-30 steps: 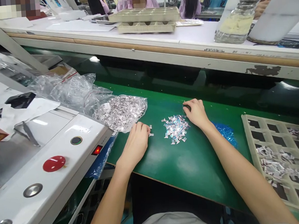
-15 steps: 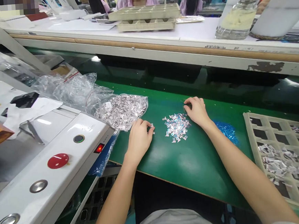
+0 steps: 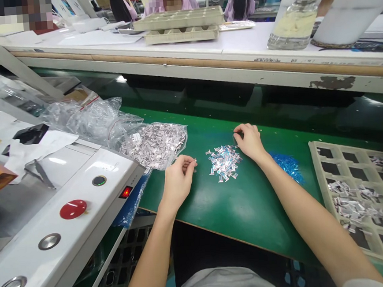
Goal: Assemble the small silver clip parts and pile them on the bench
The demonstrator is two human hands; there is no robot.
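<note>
My left hand (image 3: 178, 179) is closed in a pinch at the near corner of the clear bag of small parts (image 3: 156, 145). A tiny pale flat part (image 3: 195, 162) shows at its fingertips. Another small piece seems to lie just under those fingers. A loose pile of small white and blue flat parts (image 3: 224, 163) lies between my hands on the green tabletop (image 3: 230, 211). At the pile's far right, my right hand (image 3: 249, 141) has its thumb and fingers curled together near the surface. Whatever is between those fingertips is too small to make out.
A heap of blue film scraps (image 3: 288, 167) lies beside my right forearm. Farther right is a compartment tray (image 3: 321, 190) with similar parts. A white machine housing (image 3: 94, 213) with buttons stands at left. Stacked trays (image 3: 182, 20) and a glass bottle (image 3: 293, 25) sit on the shelf ahead.
My left thumb and fingers have come together at the small part. My right hand keeps nearly the same place and curl. The whole view has shifted slightly.
</note>
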